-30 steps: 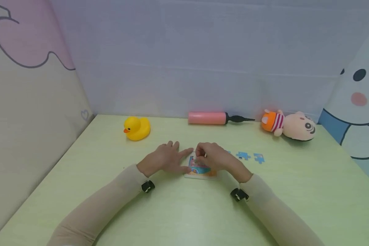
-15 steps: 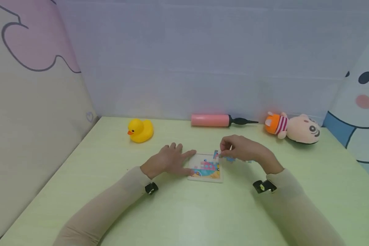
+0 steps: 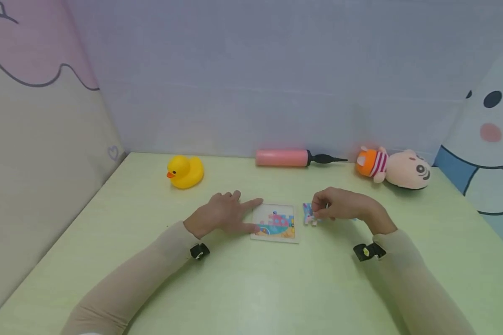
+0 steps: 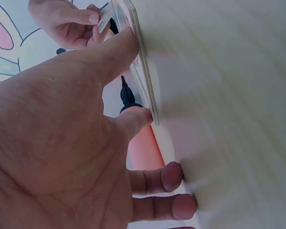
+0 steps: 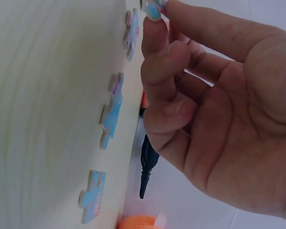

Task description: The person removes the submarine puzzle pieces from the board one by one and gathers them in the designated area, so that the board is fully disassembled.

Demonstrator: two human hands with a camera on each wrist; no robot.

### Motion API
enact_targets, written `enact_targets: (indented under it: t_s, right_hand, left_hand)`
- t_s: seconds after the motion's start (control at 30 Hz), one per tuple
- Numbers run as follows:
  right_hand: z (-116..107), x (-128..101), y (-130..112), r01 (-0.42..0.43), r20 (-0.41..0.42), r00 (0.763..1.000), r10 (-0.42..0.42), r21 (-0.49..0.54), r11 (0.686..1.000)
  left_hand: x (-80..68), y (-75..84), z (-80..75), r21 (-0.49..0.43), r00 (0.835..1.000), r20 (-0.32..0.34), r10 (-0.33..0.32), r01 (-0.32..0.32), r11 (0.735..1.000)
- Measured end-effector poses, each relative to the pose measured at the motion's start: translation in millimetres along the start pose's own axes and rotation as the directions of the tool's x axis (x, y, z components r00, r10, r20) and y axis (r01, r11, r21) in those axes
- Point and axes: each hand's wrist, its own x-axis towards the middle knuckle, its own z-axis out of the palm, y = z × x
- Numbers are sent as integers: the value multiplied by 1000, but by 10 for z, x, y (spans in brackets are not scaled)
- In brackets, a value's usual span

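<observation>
My left hand (image 3: 222,216) lies with thumb and index finger spread along the left side of a small square puzzle board (image 3: 276,240). The board's lower part shows a joined pink, blue and orange picture, its upper part bare white. In the left wrist view, thumb and index finger touch the board's edge (image 4: 152,102). My right hand (image 3: 339,204), just right of the board, pinches a light blue and pink jigsaw piece (image 5: 154,11) between thumb and index finger. Below that hand in the right wrist view, several loose jigsaw pieces (image 5: 113,112) lie in a row on the table.
A yellow rubber duck (image 3: 186,172) sits at the back left of the pale table (image 3: 234,288). Along the back wall lie a pink hand pump (image 3: 282,158) with a black nozzle and a plush doll (image 3: 394,168) in orange and stripes.
My right hand has moved from over the puzzle board to the right, above the loose pieces, with a jigsaw piece pinched in it. The left hand stays on the board's side.
</observation>
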Motion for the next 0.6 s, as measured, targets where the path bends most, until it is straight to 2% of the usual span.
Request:
enact_targets:
  t_s: [0.13, 0.37, 0.6]
  right_hand:
    - [-3, 5, 22, -25, 29, 999, 25, -5, 1000]
    - [-13, -12, 30, -19, 78, 997, 21, -23, 1000]
    - [4, 22, 53, 34, 73, 997, -31, -45, 998]
  left_hand:
    - [18, 5, 2, -23, 998, 50, -39, 40, 999]
    - [20, 22, 5, -32, 998, 51, -35, 37, 999]
    - [0, 14, 2, -22, 998, 51, -36, 37, 999]
